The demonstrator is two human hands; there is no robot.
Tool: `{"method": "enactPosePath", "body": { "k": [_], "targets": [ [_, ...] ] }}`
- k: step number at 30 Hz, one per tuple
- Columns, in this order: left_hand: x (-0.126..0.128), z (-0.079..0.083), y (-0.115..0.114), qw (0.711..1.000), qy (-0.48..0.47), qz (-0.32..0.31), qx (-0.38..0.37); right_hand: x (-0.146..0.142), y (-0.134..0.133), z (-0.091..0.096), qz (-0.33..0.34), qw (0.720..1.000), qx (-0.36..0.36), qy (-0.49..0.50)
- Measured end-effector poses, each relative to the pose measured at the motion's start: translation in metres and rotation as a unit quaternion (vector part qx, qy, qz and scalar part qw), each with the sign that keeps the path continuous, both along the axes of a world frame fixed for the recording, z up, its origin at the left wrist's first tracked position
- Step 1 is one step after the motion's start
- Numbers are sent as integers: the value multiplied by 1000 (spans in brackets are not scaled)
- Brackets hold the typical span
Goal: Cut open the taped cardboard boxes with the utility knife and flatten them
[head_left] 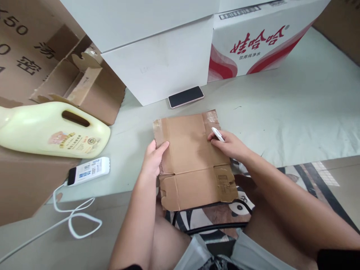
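**Over the tabletop's near edge, cardboard and a slim tool in hand**

From the head view, taking the cardboard (188, 148) as the clock's centre, the creased, flattened sheet reaches past the front of the cloth-covered tabletop (295, 112) toward the person's lap. Whether its underside rests on anything I cannot tell.

At nine o'clock, the left hand (152, 159) has its grip clamped on the sheet's side, thumb on top, the other fingers largely hidden. Between two and three, the right hand (230, 144) pinches a white tool (218, 134) between thumb and finger, over the sheet's right margin; its tip is too unclear to say whether it is a pen or a blade.

At twelve lies a phone (186, 97), at one a white carton (247, 56) with red print. Toward nine are a cream bottle (42, 131) on its side and a white block (94, 170) with a cord (84, 215) drooping at eight.

My judgement of the risks: pressing on the overhanging flaps could fold or tip the sheet, since the creases look weak. Should the tool be sharp, a slip could reach the left thumb or the legs below.
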State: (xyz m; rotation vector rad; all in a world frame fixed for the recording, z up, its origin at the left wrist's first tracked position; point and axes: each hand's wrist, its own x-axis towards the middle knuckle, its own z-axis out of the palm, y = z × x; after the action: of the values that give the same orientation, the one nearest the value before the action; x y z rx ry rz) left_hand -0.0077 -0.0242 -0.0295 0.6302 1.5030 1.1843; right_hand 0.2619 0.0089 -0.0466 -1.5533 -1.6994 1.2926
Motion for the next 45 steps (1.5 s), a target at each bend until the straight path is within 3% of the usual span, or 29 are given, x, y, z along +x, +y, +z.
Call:
{"method": "enactPosePath", "body": {
  "k": [3,8,19,23,28,32,36,38,42,45],
  "targets": [
    [2,-5,-1,999,45,16,13,3,0,-1,-8,1000,-4,9],
    [5,-8,1,999,29,16,19,5,0,0,-6,1000,-14,19],
    [-2,14,-8,1000,-10,-13,-4,3,-2,0,-11,999,-37,14],
    [-9,20,-2,998,-50,-39,12,5,-3,10,-69,992,-69,86],
    [-11,26,-4,994,-88,-58,1,7,0,18,-174,961,-90,193],
    [-7,26,-9,994,-63,-66,-62,5,4,18,-233,947,-76,209],
    [-5,20,-6,998,-51,-32,-8,4,2,19,-253,943,-70,203],
    [-5,15,-3,998,-49,1,27,6,0,20,-242,956,-32,163],
    [-1,4,5,995,-48,69,55,6,-10,20,-212,963,169,10],
    [7,0,9,993,-70,82,48,-8,-27,17,-83,953,290,-19]
  ]
}}
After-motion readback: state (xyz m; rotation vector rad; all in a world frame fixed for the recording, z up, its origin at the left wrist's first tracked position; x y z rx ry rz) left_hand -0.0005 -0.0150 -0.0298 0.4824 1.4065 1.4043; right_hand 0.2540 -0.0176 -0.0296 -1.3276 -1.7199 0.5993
